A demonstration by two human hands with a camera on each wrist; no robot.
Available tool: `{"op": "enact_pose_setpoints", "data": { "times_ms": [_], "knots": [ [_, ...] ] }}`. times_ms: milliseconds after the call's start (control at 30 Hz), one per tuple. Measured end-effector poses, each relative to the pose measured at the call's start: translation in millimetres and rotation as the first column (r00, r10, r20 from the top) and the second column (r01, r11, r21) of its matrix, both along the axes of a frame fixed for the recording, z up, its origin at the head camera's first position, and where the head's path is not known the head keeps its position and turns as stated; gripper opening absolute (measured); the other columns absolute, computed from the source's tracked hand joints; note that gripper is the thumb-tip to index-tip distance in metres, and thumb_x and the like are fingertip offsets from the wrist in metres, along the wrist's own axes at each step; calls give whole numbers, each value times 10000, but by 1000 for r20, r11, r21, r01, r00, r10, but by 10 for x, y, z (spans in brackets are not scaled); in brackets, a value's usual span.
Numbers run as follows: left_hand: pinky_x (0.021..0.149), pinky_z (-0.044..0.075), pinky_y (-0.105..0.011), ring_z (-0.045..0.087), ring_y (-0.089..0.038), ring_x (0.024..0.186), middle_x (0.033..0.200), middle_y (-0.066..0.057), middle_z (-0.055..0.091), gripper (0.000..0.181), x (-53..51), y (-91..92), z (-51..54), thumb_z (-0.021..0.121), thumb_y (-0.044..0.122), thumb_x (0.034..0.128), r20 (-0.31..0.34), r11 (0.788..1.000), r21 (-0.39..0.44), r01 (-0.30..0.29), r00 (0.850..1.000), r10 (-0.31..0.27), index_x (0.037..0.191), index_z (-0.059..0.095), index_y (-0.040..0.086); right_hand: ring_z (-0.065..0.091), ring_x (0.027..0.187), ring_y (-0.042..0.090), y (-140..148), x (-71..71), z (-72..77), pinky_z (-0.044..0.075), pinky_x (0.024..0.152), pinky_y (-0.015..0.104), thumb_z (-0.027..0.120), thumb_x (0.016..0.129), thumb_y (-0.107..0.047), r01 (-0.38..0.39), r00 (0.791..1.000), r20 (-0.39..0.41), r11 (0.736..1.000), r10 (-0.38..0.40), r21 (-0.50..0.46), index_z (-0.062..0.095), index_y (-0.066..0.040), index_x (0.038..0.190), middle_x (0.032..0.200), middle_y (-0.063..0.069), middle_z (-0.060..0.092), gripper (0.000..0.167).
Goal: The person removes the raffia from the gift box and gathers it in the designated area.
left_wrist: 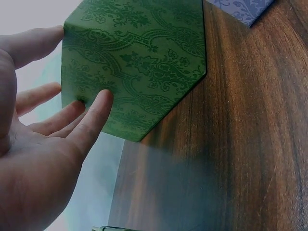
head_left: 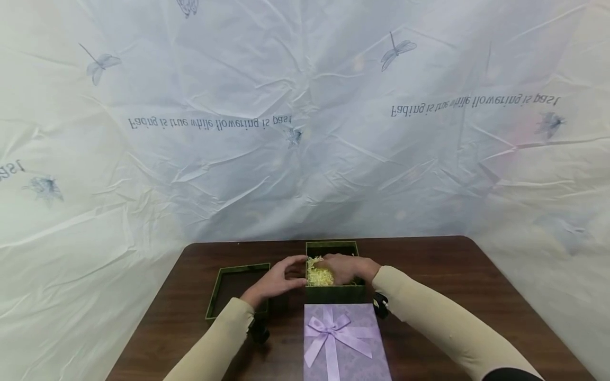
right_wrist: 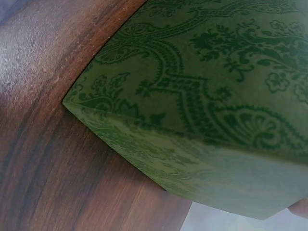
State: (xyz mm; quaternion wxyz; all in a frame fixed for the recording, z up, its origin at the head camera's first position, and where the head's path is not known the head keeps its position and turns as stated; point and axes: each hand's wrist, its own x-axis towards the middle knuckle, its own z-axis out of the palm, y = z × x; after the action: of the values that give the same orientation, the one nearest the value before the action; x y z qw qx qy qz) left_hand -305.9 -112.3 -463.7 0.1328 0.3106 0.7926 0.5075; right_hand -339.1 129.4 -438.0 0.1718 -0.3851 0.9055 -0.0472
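Note:
A green patterned box [head_left: 335, 293] stands open at the table's far side, with pale yellow shredded filler [head_left: 319, 276] inside. The right hand [head_left: 344, 267] reaches into it, its fingers down in the filler and partly hidden. Against the box's left side rests the left hand [head_left: 276, 280], fingers spread and loosely bent. In the left wrist view, the left hand's fingertips [left_wrist: 98, 103] touch the green box wall [left_wrist: 139, 62]. The right wrist view is filled mostly by the box's outer side [right_wrist: 192, 86]; only a sliver of skin shows at its right edge.
A green-rimmed lid or tray [head_left: 215, 296] lies left of the box, partly behind the left forearm. Nearest the wearer is a lilac gift box [head_left: 352, 365] with a ribbon bow. The brown wooden table [head_left: 448, 286] ends at a pale printed sheet [head_left: 333, 174].

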Motion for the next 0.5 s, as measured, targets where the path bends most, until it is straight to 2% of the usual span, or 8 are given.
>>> {"op": "enact_pose_setpoints", "data": {
  "times_ms": [267, 500],
  "knots": [
    [967, 516, -422, 525, -367, 1250, 1478, -228, 401, 683, -15, -20, -36, 656, 265, 947, -23, 1000, -2, 6, 1000, -6, 1488, 335, -2, 473, 1321, 286, -27, 22, -17, 465, 1024, 425, 677, 909, -117, 18, 1000, 15, 1000, -18, 25, 434, -164, 1478, 1466, 119, 458, 620],
    [998, 490, -457, 505, -370, 1276, 1496, -212, 386, 666, -9, -13, -21, 661, 212, 944, 19, 1000, 14, 1, 1000, -1, 1494, 337, 23, 473, 1312, 305, -41, 28, -26, 456, 1021, 455, 652, 895, -37, 35, 999, 7, 998, -35, 45, 450, -182, 1470, 1442, 113, 471, 627]
  ]
}}
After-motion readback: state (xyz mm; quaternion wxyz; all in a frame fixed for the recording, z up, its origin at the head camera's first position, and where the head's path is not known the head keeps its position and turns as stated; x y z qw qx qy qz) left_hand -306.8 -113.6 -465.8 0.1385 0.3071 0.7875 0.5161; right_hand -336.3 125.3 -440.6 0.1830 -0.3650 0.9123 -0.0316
